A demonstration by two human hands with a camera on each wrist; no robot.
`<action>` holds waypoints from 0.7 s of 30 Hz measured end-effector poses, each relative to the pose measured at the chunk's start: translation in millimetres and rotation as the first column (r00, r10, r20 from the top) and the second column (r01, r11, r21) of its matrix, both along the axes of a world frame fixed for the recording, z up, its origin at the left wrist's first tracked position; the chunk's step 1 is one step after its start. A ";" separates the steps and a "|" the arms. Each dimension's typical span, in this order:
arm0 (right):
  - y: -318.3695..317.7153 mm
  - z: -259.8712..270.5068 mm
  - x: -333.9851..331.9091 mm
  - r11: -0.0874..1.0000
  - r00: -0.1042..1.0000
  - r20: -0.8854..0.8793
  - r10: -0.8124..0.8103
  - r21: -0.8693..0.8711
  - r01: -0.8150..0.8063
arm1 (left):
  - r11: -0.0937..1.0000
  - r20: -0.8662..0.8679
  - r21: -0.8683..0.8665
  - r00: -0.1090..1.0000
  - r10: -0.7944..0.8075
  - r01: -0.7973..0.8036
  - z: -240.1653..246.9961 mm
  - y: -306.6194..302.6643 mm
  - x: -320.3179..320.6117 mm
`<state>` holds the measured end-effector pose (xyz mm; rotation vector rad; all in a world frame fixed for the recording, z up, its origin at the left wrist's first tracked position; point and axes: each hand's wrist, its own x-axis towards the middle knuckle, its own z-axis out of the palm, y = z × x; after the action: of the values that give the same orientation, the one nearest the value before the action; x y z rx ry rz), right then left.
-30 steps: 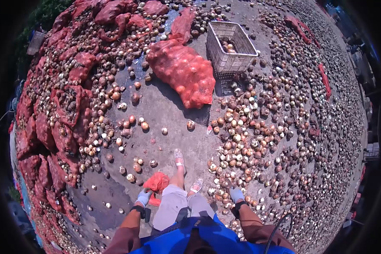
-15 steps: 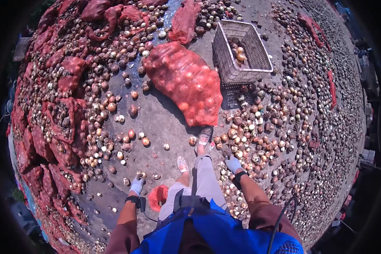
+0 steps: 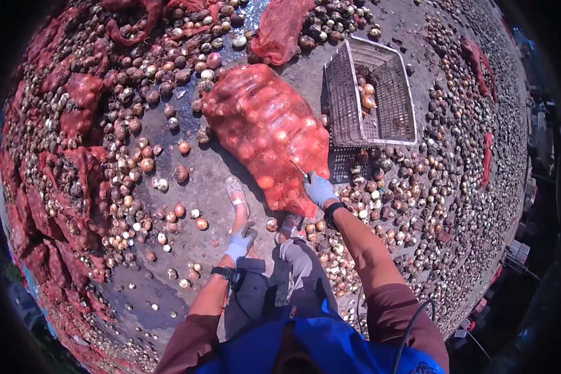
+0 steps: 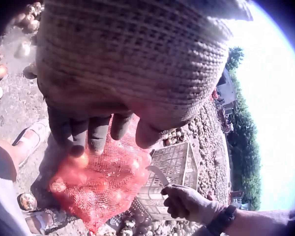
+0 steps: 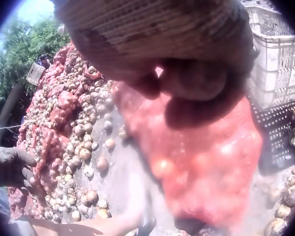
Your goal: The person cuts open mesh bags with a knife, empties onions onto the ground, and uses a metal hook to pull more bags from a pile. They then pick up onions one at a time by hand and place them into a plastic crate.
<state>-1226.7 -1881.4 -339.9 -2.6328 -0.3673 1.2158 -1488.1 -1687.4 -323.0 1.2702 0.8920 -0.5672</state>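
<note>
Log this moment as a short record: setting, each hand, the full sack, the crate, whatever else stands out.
setting: outdoors in sun, paved ground strewn with loose onions
left hand: gloved, fingers relaxed, holds nothing, by the person's legs
right hand: gloved, grips a thin blade close to the sack's near end; contact cannot be told
sack: full red mesh, lying on the ground
crate: white plastic, beside the sack, a few onions inside
other: more red mesh sacks heaped at the left

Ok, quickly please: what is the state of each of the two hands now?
Left hand: open, fingers loosely curled, holding nothing.
Right hand: closed round a knife, its blade by the red mesh sack.
</note>
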 end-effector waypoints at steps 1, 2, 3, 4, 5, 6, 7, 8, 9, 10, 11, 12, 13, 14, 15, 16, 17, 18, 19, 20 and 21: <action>23.2 -4.7 20.5 0.999 1.000 0.031 -0.002 0.033 0.001 | 0.994 0.032 0.054 0.995 -0.094 0.092 -24.5 5.3 5.8; 46.1 -9.8 38.9 0.999 0.998 0.051 0.021 0.044 -0.023 | 0.999 0.012 -0.034 0.999 -0.035 0.036 -47.0 6.3 5.3; 68.7 -9.2 54.2 0.997 0.997 0.059 0.054 0.046 -0.056 | 0.991 -0.026 -0.130 0.999 0.031 -0.034 -62.5 3.5 3.1; 93.1 -14.2 72.0 0.994 0.993 0.092 0.073 0.079 -0.080 | 0.991 -0.038 -0.131 0.999 -0.035 0.030 -75.5 6.7 8.0; 120.5 -21.3 88.1 0.988 0.989 0.123 0.085 0.120 -0.100 | 0.986 -0.057 -0.155 0.996 -0.062 0.053 -81.5 10.1 11.4; 150.2 -29.5 106.1 0.986 0.985 0.145 0.092 0.128 -0.111 | 0.982 -0.073 -0.172 0.993 -0.091 0.077 -81.1 16.4 17.6; 180.6 -37.5 122.3 0.983 0.982 0.163 0.096 0.141 -0.119 | 0.977 -0.092 -0.185 0.988 -0.121 0.103 -78.3 23.9 23.4; 211.0 -40.9 138.1 0.977 0.974 0.195 0.114 0.154 -0.145 | 0.973 -0.186 -0.142 0.961 -0.205 0.180 -70.5 30.2 34.2; 239.4 -44.3 153.4 0.971 0.965 0.226 0.131 0.167 -0.171 | 0.973 -0.195 -0.092 0.955 -0.226 0.211 -55.9 38.4 45.3; 264.5 -51.1 167.1 0.959 0.956 0.262 0.133 0.209 -0.190 | 0.969 -0.204 -0.044 0.948 -0.246 0.243 -40.3 45.3 56.4; 285.6 -59.7 179.3 0.945 0.945 0.298 0.132 0.250 -0.211 | 0.982 -0.157 -0.058 0.970 -0.184 0.177 -60.7 41.0 42.4; 303.8 -66.3 190.6 0.941 0.946 0.289 0.150 0.250 -0.226 | 0.990 -0.110 -0.079 0.986 -0.122 0.113 -81.2 36.7 28.2; 313.1 -79.5 199.1 0.938 0.946 0.278 0.166 0.252 -0.238 | 0.993 -0.072 -0.009 0.990 -0.118 0.117 -98.1 33.9 18.0; 312.2 -98.5 205.0 0.942 0.944 0.255 0.210 0.205 -0.265 | 0.991 -0.033 0.058 0.992 -0.119 0.121 -113.3 29.6 7.0; 304.4 -119.1 204.3 0.943 0.940 0.226 0.257 0.154 -0.295 | 0.985 0.003 0.120 0.992 -0.123 0.122 -119.3 24.4 -0.2; 282.3 -136.6 197.3 0.950 0.960 0.219 0.173 0.221 -0.222 | 0.977 0.008 0.159 0.989 -0.147 0.143 -115.7 20.3 -0.4; 255.2 -150.2 191.9 0.953 0.954 0.229 0.195 0.188 -0.239 | 0.967 0.017 0.197 0.985 -0.169 0.163 -115.6 18.9 3.5; 218.4 -147.3 184.7 0.953 0.947 0.221 0.233 0.139 -0.267 | 0.955 0.038 0.243 0.982 -0.182 0.168 -116.0 17.9 20.3; 168.8 -151.2 177.3 0.938 0.921 0.224 0.318 0.068 -0.340 | 0.913 0.013 0.325 0.964 -0.267 0.248 -104.4 16.8 39.2; 119.3 -146.2 164.4 0.963 0.955 0.134 0.266 -0.008 -0.268 | 0.852 -0.017 0.405 0.935 -0.355 0.331 -87.7 23.0 65.7; 66.8 -153.8 153.0 0.943 0.940 0.077 0.331 -0.062 -0.327 | 0.773 -0.048 0.486 0.896 -0.442 0.407 -80.6 31.9 95.1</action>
<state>-1073.7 -1814.6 -493.7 -2.7488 -0.8338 1.2160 -1393.0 -1655.5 -403.6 1.9747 0.7057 -0.6707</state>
